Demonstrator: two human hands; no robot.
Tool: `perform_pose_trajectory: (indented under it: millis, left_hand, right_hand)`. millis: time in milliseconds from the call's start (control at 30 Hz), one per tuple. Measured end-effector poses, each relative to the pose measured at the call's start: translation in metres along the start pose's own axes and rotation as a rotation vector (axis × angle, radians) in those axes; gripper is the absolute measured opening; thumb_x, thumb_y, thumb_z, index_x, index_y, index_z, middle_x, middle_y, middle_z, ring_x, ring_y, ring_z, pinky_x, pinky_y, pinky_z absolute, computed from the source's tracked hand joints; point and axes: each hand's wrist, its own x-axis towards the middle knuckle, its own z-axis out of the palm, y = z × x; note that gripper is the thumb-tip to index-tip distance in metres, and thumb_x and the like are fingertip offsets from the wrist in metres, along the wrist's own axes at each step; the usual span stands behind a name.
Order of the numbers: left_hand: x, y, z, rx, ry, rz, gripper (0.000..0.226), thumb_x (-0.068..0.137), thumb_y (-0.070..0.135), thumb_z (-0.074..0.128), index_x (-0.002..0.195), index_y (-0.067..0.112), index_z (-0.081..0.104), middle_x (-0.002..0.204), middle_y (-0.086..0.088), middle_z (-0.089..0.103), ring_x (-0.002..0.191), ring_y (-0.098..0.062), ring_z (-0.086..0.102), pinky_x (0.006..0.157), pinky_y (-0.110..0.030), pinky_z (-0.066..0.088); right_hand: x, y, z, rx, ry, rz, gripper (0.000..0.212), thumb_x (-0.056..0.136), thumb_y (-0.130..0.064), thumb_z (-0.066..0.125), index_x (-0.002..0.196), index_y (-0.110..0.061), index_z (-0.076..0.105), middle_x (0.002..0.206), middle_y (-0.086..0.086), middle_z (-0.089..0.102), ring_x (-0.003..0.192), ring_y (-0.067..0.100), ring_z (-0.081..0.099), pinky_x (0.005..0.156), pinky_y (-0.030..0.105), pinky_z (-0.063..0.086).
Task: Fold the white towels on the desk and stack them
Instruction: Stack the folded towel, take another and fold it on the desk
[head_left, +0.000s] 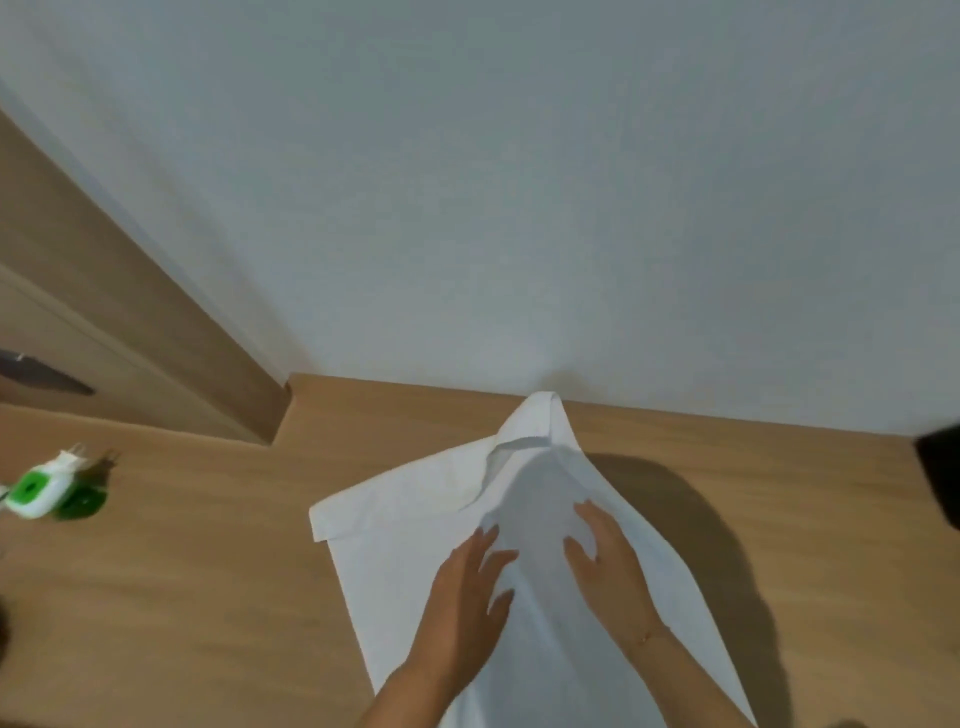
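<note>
white towel (415, 519), wooden desk (182, 571), white wall (519, 182)

A green-and-white plug-in device (39, 488) lies on the wooden desk (182, 571), well to the left of the hands. A dark object (940, 478) sits at the right edge, beyond them. A pale wall (519, 182) stands behind.

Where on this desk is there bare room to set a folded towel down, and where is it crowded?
Bare wood lies on the desk between the green and white plug-in device at the left edge and the white towel. A narrower strip lies right of the towel, toward a dark object. The middle is crowded: left hand and right hand rest on the towel.
</note>
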Motion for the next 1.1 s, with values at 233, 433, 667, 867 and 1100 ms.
perform_pose_trajectory:
  millis: [233,433,667,867,1100]
  left_hand:
    - [0.023,-0.010,0.027,0.441,-0.080,0.378,0.048,0.094,0.046,0.046,0.139,0.030,0.054,0.151,-0.005,0.043,0.138,-0.025,0.042,0.111,-0.045,0.026]
    - [0.027,-0.026,0.044,0.369,-0.113,0.356,0.053,0.099,0.048,0.032,0.150,0.032,0.037,0.161,-0.002,0.023,0.149,-0.019,0.015,0.117,-0.047,0.012]
    - [0.028,-0.022,0.054,0.311,0.030,0.157,0.055,0.101,0.050,0.028,0.153,0.036,0.025,0.164,0.004,0.011,0.151,-0.015,0.007,0.122,-0.039,0.001]
    - [0.041,-0.006,0.069,0.272,0.209,-0.104,0.057,0.102,0.049,0.028,0.156,0.033,0.018,0.165,-0.001,0.009,0.152,-0.019,0.004,0.123,-0.041,-0.001]
    - [0.056,0.024,0.084,0.206,0.284,-0.345,0.057,0.104,0.046,0.024,0.157,0.028,0.013,0.165,-0.005,0.001,0.152,-0.023,-0.003,0.121,-0.046,-0.007]
  right_hand:
    - [-0.086,0.072,0.012,-0.285,0.264,0.190,0.052,0.097,-0.032,0.049,0.146,-0.021,0.036,0.156,-0.003,0.027,0.138,0.019,0.028,0.111,0.034,0.025]
    - [-0.114,0.111,0.064,-0.442,0.324,0.351,0.068,0.096,-0.057,0.007,0.153,-0.022,-0.005,0.160,0.001,-0.014,0.149,0.017,-0.005,0.116,0.054,-0.002]
    - [-0.054,0.122,0.033,-0.608,0.352,0.155,0.068,0.097,-0.053,0.014,0.156,-0.019,0.006,0.163,0.005,0.004,0.150,0.024,0.008,0.115,0.063,0.002]
    - [0.028,0.115,-0.024,-0.810,0.197,-0.214,0.068,0.095,-0.055,0.019,0.155,-0.024,0.013,0.163,0.002,0.007,0.150,0.022,0.008,0.116,0.060,0.002]
    - [0.104,0.101,-0.061,-0.954,0.048,-0.538,0.066,0.097,-0.052,0.020,0.156,-0.025,0.006,0.163,0.001,0.001,0.150,0.019,0.000,0.117,0.059,0.000]
